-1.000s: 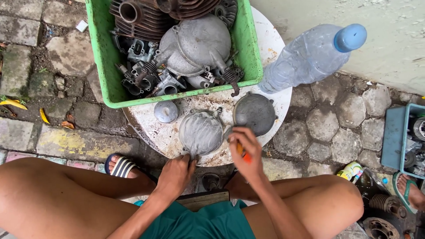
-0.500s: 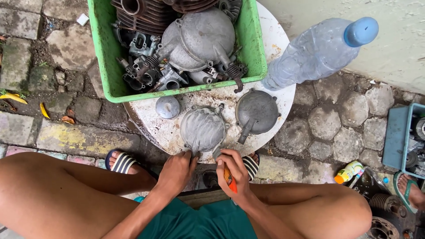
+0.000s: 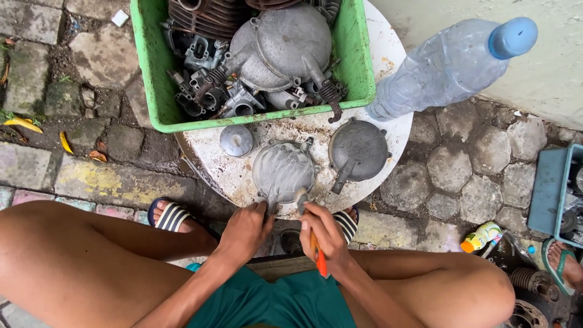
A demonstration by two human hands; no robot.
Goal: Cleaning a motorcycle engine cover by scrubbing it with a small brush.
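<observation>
1. Cobbled paving, damp and mossy in the joints, runs under my feet, and a round white table top [image 3: 388, 130] stands between my knees — low and close, so I can work over its near edge while sitting.
2. My left hand [image 3: 246, 228] rests at that near edge with its fingertips pressed against the lower rim of the ribbed grey engine cover [image 3: 283, 171]; I judge this keeps the cover from sliding while the tool works on it.
3. My right hand [image 3: 322, 234] is clenched around an orange-handled tool [image 3: 317, 258], whose metal end meets the cover's lower right edge. What kind of tip it has I cannot tell.
4. The cover lies flat on the table, ribs up, just in front of both hands.
5. Beside it to the right lies a darker round cover [image 3: 358, 149] with a spout-like arm, and to the left a small grey cap [image 3: 236, 140] — apart from the work but near.
6. Behind them a green crate [image 3: 155, 91] holds finned cylinders and casings, heaped together.
7. A clear plastic bottle [image 3: 443, 67] with a blue cap leans at the table's right edge.
</observation>
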